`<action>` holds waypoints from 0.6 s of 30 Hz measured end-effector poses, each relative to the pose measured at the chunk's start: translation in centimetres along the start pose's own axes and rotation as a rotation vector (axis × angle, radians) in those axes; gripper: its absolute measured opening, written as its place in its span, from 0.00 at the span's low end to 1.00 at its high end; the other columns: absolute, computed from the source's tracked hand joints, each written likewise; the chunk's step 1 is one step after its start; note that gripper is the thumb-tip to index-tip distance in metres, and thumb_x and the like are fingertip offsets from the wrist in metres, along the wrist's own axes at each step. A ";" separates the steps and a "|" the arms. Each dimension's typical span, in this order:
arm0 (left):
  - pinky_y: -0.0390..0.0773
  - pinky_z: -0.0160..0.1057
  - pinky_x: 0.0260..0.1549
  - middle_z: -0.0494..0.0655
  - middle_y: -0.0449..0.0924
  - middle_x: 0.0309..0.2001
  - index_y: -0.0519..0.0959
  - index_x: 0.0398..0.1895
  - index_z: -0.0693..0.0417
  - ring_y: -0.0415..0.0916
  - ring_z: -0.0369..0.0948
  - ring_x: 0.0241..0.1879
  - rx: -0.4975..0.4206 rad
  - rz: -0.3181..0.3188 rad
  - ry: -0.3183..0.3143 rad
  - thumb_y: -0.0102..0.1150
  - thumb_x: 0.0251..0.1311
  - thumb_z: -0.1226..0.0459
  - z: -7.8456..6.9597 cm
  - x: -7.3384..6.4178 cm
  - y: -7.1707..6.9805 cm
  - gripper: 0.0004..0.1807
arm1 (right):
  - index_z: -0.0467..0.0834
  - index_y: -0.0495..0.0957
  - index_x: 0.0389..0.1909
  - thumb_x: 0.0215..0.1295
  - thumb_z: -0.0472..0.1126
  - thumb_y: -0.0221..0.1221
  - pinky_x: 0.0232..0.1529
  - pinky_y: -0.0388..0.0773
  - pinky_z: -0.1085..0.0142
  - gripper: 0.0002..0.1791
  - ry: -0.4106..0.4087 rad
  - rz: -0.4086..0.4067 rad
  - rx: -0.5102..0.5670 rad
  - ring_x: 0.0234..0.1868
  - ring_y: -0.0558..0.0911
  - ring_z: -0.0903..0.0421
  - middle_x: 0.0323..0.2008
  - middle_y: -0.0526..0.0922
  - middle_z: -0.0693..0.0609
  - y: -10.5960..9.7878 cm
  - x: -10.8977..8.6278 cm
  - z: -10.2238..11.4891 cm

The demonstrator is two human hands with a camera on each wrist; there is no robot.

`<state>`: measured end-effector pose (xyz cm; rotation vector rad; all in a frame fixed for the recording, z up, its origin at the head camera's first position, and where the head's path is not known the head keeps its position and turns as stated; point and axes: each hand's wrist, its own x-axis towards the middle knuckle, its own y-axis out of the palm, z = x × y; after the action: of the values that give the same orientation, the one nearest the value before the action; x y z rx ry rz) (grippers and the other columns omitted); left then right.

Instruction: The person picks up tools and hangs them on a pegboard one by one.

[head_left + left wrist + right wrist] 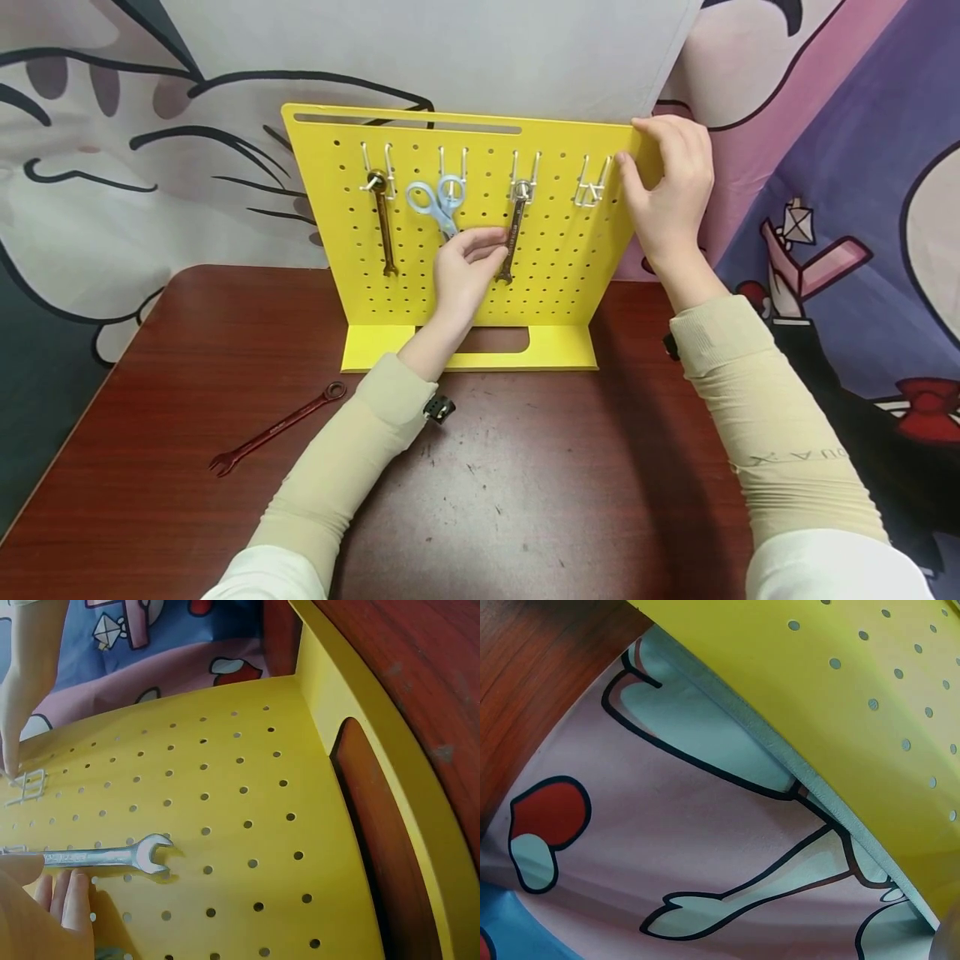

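Note:
A yellow pegboard (465,292) stands upright on the table with several white wire hooks on it. From the third hook hangs a combination wrench (513,233), its open end downward. My left hand (468,271) is at this wrench's left side, fingers extended and fingertips against or very near its shaft; in the left wrist view the thumb overlaps the wrench (105,856). My right hand (678,183) grips the board's upper right corner, thumb in front, by the rightmost wire hook (591,193). Blue scissors (438,204) hang from the second hook, blades partly hidden by my left hand.
Another wrench (384,225) hangs from the leftmost hook. A reddish wrench (277,429) lies on the brown table (487,500), left of my left forearm. Behind the board is a cartoon-printed cloth (247,183). The board's base (562,350) has a cutout.

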<state>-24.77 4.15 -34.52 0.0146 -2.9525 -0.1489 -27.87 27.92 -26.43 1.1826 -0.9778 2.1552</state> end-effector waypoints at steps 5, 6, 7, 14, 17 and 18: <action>0.85 0.35 0.58 0.65 0.87 0.56 0.84 0.55 0.70 0.86 0.56 0.57 -0.008 0.028 0.003 0.66 0.66 0.78 0.2 -1.0 -1.0 0.15 | 0.39 0.87 0.55 0.70 0.43 0.67 0.71 0.70 0.59 0.17 0.000 0.000 0.003 0.61 0.79 0.42 0.55 0.87 0.40 -0.1 0.0 0.0; 0.85 0.35 0.58 0.65 0.87 0.56 0.84 0.55 0.70 0.86 0.56 0.57 -0.006 0.039 -0.002 0.65 0.66 0.78 0.2 -1.2 -1.2 0.15 | 0.39 0.87 0.55 0.70 0.43 0.67 0.71 0.70 0.59 0.17 0.001 0.000 0.002 0.61 0.79 0.42 0.55 0.87 0.40 -0.1 0.0 0.0; 0.85 0.36 0.58 0.66 0.87 0.56 0.84 0.55 0.70 0.86 0.57 0.57 -0.003 0.052 -0.009 0.65 0.66 0.78 0.2 -1.5 -1.5 0.15 | 0.39 0.87 0.55 0.70 0.43 0.67 0.71 0.70 0.59 0.17 0.002 0.001 0.002 0.61 0.79 0.42 0.55 0.87 0.40 -0.1 0.0 0.0; 0.86 0.35 0.56 0.65 0.88 0.54 0.85 0.55 0.70 0.87 0.56 0.55 0.115 0.149 -0.001 0.66 0.66 0.76 0.3 -3.4 -3.7 0.14 | 0.39 0.87 0.54 0.69 0.42 0.67 0.71 0.70 0.59 0.17 0.000 -0.001 0.000 0.62 0.79 0.42 0.55 0.87 0.40 -0.1 0.0 0.0; 0.87 0.35 0.53 0.65 0.89 0.52 0.85 0.54 0.69 0.88 0.56 0.53 0.186 0.192 0.023 0.67 0.66 0.75 0.5 -4.2 -4.9 0.14 | 0.38 0.87 0.54 0.69 0.42 0.67 0.71 0.70 0.59 0.17 -0.001 -0.002 -0.002 0.62 0.79 0.42 0.55 0.87 0.39 -0.1 0.0 0.0; 0.87 0.35 0.53 0.65 0.89 0.52 0.85 0.54 0.70 0.88 0.57 0.53 0.206 0.206 0.029 0.67 0.66 0.75 0.5 -4.5 -5.3 0.14 | 0.38 0.87 0.54 0.69 0.42 0.67 0.71 0.70 0.59 0.17 -0.001 -0.001 -0.002 0.62 0.79 0.42 0.55 0.87 0.39 -0.1 0.0 0.0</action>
<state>-20.46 -0.97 -36.38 -0.2555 -2.9036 0.1822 -27.80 27.98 -26.40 1.1836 -0.9795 2.1529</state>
